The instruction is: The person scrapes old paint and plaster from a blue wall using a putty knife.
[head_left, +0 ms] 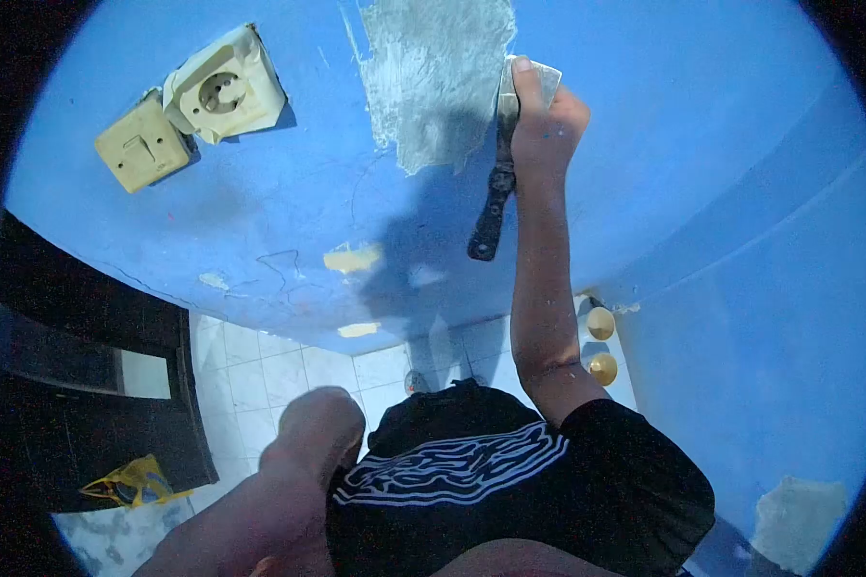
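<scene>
My right hand (548,120) is raised against the blue wall (356,212), closed round the metal blade of a putty knife (490,216). The thumb presses on the blade near its top, and the black handle hangs down beside my wrist. Just left of the blade, a rough grey-white patch of filler (433,87) covers part of the wall. Its lower edge is uneven, and a shadow falls across it. A bent bare limb (313,433) shows at the lower left, but I cannot make out my left hand there.
A power socket (243,96) and a light switch (135,149) hang tilted at the upper left. Dark furniture (77,385) stands at the left, with a yellow bag (142,481). Two gold round objects (600,324) are near the white floor tiles (250,380). Another grey patch (799,514) marks the right wall.
</scene>
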{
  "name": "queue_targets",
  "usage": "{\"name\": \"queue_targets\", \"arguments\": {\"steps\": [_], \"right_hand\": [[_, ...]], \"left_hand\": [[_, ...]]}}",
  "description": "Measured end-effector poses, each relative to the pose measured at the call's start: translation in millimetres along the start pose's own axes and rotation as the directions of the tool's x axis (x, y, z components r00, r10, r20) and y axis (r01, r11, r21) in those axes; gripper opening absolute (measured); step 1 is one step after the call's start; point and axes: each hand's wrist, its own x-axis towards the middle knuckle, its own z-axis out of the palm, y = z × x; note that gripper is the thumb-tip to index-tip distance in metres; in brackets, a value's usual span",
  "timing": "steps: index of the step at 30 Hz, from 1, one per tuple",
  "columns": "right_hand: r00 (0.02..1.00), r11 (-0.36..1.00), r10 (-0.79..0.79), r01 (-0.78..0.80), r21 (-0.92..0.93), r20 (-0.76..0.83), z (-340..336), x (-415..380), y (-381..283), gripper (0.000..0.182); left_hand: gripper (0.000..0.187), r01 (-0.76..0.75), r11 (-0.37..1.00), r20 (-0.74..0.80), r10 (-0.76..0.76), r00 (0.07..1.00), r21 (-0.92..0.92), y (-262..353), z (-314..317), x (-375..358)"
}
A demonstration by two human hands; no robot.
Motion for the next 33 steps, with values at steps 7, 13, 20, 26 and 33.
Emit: {"name": "queue_targets", "arguments": {"steps": [7, 13, 20, 26, 33], "right_hand": [[0.995, 0.995, -0.098, 0.098, 0.02, 0.033, -3, 0, 3, 0.034], [0.999, 1.0, -0.013, 0.012, 0.022, 0.039, 1, 0, -4, 0.036], [0.995, 0.984, 0.102, -0.104, 0.143, 0.019, 3, -2, -11, 0.037], [0.998, 0.989, 0.044, -0.051, 0.14, 0.046, 2, 3, -1, 0.038], [0.992, 0.983, 0.127, -0.123, 0.139, -0.02, 8, -6, -7, 0.037]], "left_hand": [[0.021, 0.652, 0.447, -0.223, -0.694, 0.685, 0.613, 63, -36, -80], [0.036, 0.907, -0.175, -0.518, -0.854, 0.054, 0.382, 6, -70, -171], [0.044, 0.932, -0.227, -0.563, -0.826, -0.032, 0.281, -8, -56, -203], [0.042, 0.947, -0.182, -0.636, -0.771, 0.03, 0.265, -13, -43, -196], [0.038, 0.944, -0.213, -0.657, -0.754, 0.005, 0.252, -7, -44, -191]]}}
